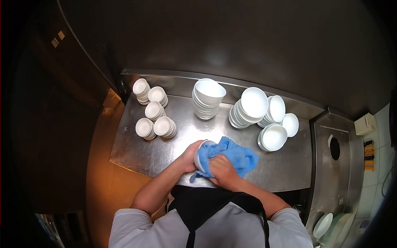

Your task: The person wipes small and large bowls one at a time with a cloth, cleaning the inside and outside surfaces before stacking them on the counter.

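My left hand (190, 157) grips a white bowl (197, 160) by its left side, close to the front edge of the steel counter. The bowl is tilted, and much of it is covered by a blue cloth (237, 155). Bunched in my right hand (223, 170), the cloth is pressed against the bowl's inside, with its loose part spread to the right and a corner hanging below the bowl. The fingertips of my right hand are partly hidden in the cloth.
Several stacks of small white bowls (155, 110) stand at the counter's left. A tall bowl stack (206, 101) is at the back middle, and more large bowls (253, 105) are stacked to the right. A raised steel rim (178, 76) runs behind; a sink area (337, 165) lies right.
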Available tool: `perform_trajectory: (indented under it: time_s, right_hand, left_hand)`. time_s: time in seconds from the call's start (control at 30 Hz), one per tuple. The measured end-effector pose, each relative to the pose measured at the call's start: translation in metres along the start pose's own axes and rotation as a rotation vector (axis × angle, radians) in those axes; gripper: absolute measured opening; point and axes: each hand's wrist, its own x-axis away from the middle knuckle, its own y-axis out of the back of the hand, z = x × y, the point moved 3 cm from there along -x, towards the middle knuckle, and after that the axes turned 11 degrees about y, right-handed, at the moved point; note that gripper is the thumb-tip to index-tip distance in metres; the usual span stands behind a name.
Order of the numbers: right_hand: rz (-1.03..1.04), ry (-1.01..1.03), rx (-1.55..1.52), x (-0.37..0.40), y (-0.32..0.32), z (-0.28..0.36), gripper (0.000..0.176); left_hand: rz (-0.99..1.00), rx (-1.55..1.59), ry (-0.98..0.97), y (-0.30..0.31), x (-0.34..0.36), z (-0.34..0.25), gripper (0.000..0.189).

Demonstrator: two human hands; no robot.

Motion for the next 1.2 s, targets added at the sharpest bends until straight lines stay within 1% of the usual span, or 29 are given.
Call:
perform_trajectory:
  time_s: [0.1,0.13,0.2,0.23,0.27,0.33,0.37,0.4,0.43,0.47,0.5,0.53,0.6,0.63,0.67,0.7,0.77,0.8,0.9,0.93,1.03,1.07,1.13,1.17,1.2]
  right_hand:
    - [-0.104,-0.208,-0.167,0.015,-0.001,-0.011,0.030]
    - [-0.232,-0.490,-0.396,0.015,0.005,-0.010,0.023]
    - [-0.288,-0.602,-0.247,0.027,0.012,-0.032,0.023]
    - [-0.358,-0.654,-0.205,0.033,0.017,-0.043,0.023]
    - [-0.430,-0.706,-0.165,0.040,0.023,-0.054,0.023]
    - [-0.666,-0.788,-0.147,0.047,0.035,-0.072,0.022]
    - [-0.735,-0.773,-0.074,0.055,0.036,-0.077,0.021]
    - [-0.804,-0.753,-0.001,0.054,0.041,-0.078,0.020]
    - [-0.873,-0.727,0.072,0.050,0.046,-0.078,0.020]
    - [-0.929,-0.667,0.082,0.047,0.044,-0.071,0.021]
    - [-0.794,-0.721,-0.024,0.046,0.033,-0.065,0.025]
    - [-0.660,-0.769,-0.126,0.050,0.018,-0.057,0.031]
    - [-0.516,-0.353,0.023,0.046,-0.034,-0.034,0.050]
    - [-0.171,-0.267,0.141,0.008,-0.014,-0.001,0.068]
    - [-0.208,-0.288,0.169,0.005,-0.010,-0.008,0.065]
    - [-0.245,-0.309,0.197,0.004,-0.004,-0.016,0.062]
    - [-0.425,-0.635,-0.358,0.005,0.014,-0.039,0.051]
    - [-0.510,-0.789,-0.641,0.010,0.019,-0.045,0.046]
    - [-0.876,-0.954,-1.289,0.038,0.001,-0.076,0.040]
    - [-0.925,-0.943,-1.457,0.041,-0.009,-0.078,0.037]
    - [-0.845,-0.959,-0.915,0.047,-0.011,-0.062,0.035]
    - [-0.745,-0.933,-0.773,0.061,-0.021,-0.072,0.033]
    - [-0.436,-0.759,-0.060,0.113,-0.048,-0.095,0.034]
    - [-0.277,-0.644,0.286,0.127,-0.053,-0.099,0.035]
    - [-0.470,-0.773,0.007,0.125,-0.036,-0.096,0.036]
  left_hand:
    - [-0.142,-0.129,-0.134,-0.001,-0.002,0.007,0.043]
    - [-0.184,-0.191,-0.178,-0.007,-0.002,0.006,0.044]
    - [-0.078,-0.092,-0.262,-0.016,-0.002,0.010,0.047]
    - [-0.027,-0.037,-0.299,-0.022,0.000,0.012,0.049]
    - [0.092,-0.032,-0.336,-0.030,0.005,0.010,0.049]
    - [0.115,-0.164,-0.368,-0.024,0.007,0.018,0.047]
    - [0.125,-0.232,-0.386,-0.021,0.010,0.022,0.045]
    - [0.108,-0.217,-0.378,-0.019,0.014,0.023,0.044]
    - [0.068,-0.201,-0.413,-0.015,0.016,0.020,0.044]
    - [0.024,-0.179,-0.447,-0.009,0.016,0.020,0.044]
    - [-0.023,-0.154,-0.477,-0.004,0.017,0.023,0.044]
    - [-0.048,-0.150,-0.517,-0.004,0.015,0.023,0.039]
    - [-0.244,-0.680,-0.687,-0.007,0.012,0.028,0.035]
    - [-0.343,-0.949,-0.764,-0.013,0.012,0.030,0.033]
    - [-0.424,-0.883,-0.874,-0.020,0.012,0.032,0.030]
    - [-0.367,-0.859,-0.777,-0.019,0.011,0.035,0.029]
    - [-0.258,-0.804,-0.576,-0.016,0.011,0.045,0.027]
    - [-0.401,-0.915,-0.503,-0.045,0.029,0.039,0.022]
    - [-0.218,-1.244,-1.162,-0.059,0.026,0.035,0.024]
    - [-0.208,-1.333,-1.238,-0.063,0.026,0.033,0.028]
    - [-0.339,-1.421,-1.281,-0.060,0.019,0.028,0.029]
    - [-0.417,-1.499,-1.304,-0.058,0.018,0.027,0.029]
    - [-0.517,-1.541,-1.313,-0.048,0.019,0.023,0.029]
    - [-0.563,-1.561,-1.315,-0.041,0.019,0.021,0.029]
    - [-0.619,-1.606,-1.269,-0.029,0.017,0.020,0.028]
